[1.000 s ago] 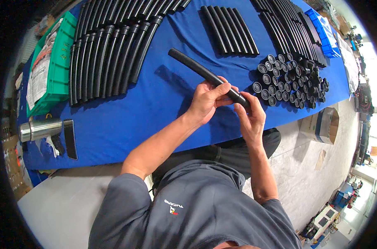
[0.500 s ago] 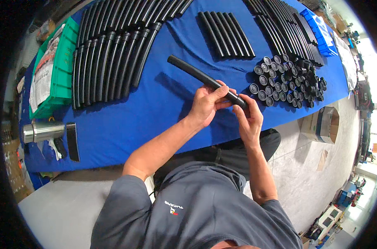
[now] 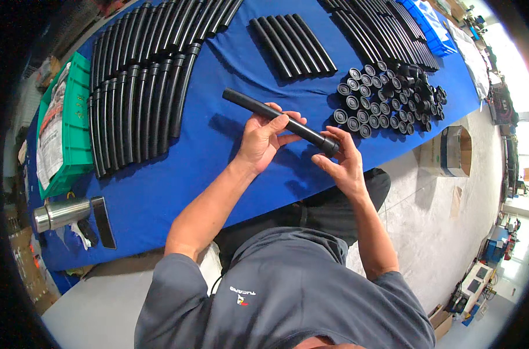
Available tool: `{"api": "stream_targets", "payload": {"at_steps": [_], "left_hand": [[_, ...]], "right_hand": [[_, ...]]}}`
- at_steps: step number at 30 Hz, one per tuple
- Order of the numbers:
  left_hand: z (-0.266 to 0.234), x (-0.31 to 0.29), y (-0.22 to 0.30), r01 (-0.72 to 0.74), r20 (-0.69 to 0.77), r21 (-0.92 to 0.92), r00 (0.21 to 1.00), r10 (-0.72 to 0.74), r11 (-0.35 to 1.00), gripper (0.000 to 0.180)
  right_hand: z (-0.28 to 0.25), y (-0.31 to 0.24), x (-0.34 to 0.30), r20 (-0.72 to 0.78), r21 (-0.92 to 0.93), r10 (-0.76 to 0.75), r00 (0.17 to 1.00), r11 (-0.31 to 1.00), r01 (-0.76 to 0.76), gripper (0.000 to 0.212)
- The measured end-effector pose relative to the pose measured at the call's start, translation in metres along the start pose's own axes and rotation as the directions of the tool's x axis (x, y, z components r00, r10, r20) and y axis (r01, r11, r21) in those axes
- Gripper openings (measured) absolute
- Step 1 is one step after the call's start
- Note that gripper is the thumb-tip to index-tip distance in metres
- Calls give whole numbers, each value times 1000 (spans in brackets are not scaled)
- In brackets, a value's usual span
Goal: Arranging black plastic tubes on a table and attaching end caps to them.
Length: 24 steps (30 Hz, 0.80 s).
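A long black tube (image 3: 250, 104) slants across in front of me, above the cloth, its far end pointing up and left. Fingers and thumb of my left hand (image 3: 257, 141) wrap round its middle. At the near right end sits a wider black cap (image 3: 330, 148), gripped between the thumb and fingers of my right hand (image 3: 349, 164). Whether the cap is fully seated cannot be seen. Just beyond my right hand stands a cluster of round black caps (image 3: 363, 116). Several plain black tubes (image 3: 293, 47) lie side by side farther off.
Two rows of black tubes with wider ends (image 3: 142, 110) cover the blue cloth (image 3: 189, 174) at left. A green crate (image 3: 75, 128), a steel flask (image 3: 64, 214) and a phone-like black slab (image 3: 104, 222) line the left edge. More tubes (image 3: 381, 35) and a blue crate (image 3: 430, 29) lie far right. A cardboard box (image 3: 453, 151) stands on the floor.
The tube's capped end shows more plainly now, as my right fingers have shifted round it. The whole view has turned slightly, and my left hand keeps its hold.
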<state>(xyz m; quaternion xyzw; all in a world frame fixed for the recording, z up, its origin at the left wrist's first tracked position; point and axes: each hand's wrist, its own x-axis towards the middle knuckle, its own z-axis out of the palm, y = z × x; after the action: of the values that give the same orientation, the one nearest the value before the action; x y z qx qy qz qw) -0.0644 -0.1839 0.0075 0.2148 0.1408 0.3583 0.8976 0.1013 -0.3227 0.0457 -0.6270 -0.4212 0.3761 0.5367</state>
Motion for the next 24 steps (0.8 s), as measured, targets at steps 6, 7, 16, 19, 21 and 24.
{"api": "stream_targets", "payload": {"at_steps": [6,7,16,19,21,24], "left_hand": [[0,-6,-5,19,-37,-49,999,-21,999,18],[0,-6,-6,21,-37,-49,999,-23,999,18],[7,-5,-4,20,-63,-33,998,-22,999,19],[1,-8,3,47,-85,39,995,-44,998,22],[2,-7,1,60,-32,24,998,-59,998,22],[-3,-7,5,59,48,25,997,-61,998,24]], "right_hand": [[9,-14,8,19,-401,-110,994,910,109,32],[11,-13,9,18,-401,-109,994,910,107,32],[9,-17,12,45,-468,-182,982,865,182,32],[16,-10,5,48,-517,-265,963,819,251,34],[17,-13,-2,17,-495,-268,963,835,241,33],[15,-11,-7,3,-99,68,998,993,-67,35]]}}
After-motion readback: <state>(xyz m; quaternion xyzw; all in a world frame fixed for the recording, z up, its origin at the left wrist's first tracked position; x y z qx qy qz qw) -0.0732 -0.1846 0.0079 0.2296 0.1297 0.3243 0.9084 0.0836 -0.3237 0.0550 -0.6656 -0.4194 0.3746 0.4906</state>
